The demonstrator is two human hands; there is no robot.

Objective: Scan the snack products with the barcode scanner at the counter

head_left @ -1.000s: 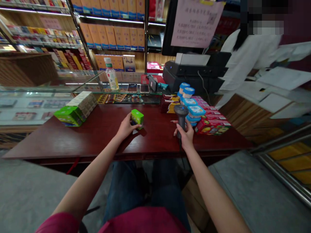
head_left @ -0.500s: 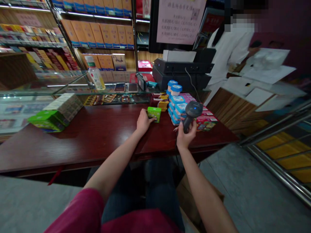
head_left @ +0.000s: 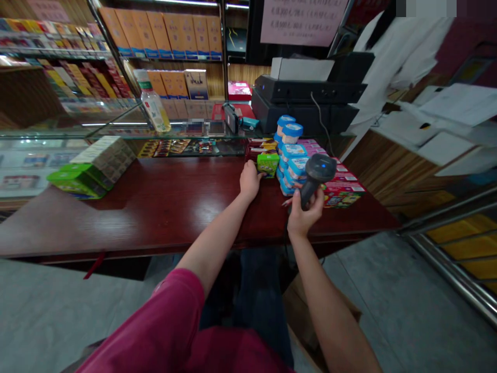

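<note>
My left hand (head_left: 250, 181) reaches across the dark red counter (head_left: 163, 207) and grips a small green box (head_left: 267, 164), which stands beside a stack of blue-lidded tubs (head_left: 292, 155). My right hand (head_left: 303, 213) is wrapped round the handle of a black barcode scanner (head_left: 316, 176), whose head tilts up and away, just in front of the tubs and some red flat boxes (head_left: 341, 189).
Green boxes (head_left: 77, 181) and a pale carton (head_left: 108, 158) lie at the counter's left. A glass showcase (head_left: 116, 140) with a bottle (head_left: 153, 106) runs behind. A black register (head_left: 306, 98) stands at the back. A person in white (head_left: 392, 52) is at the right, by paper-covered wooden desks (head_left: 427, 150).
My left hand has slid the green box from mid-counter to the right, up against the tubs. The scanner in my right hand has tilted and risen slightly.
</note>
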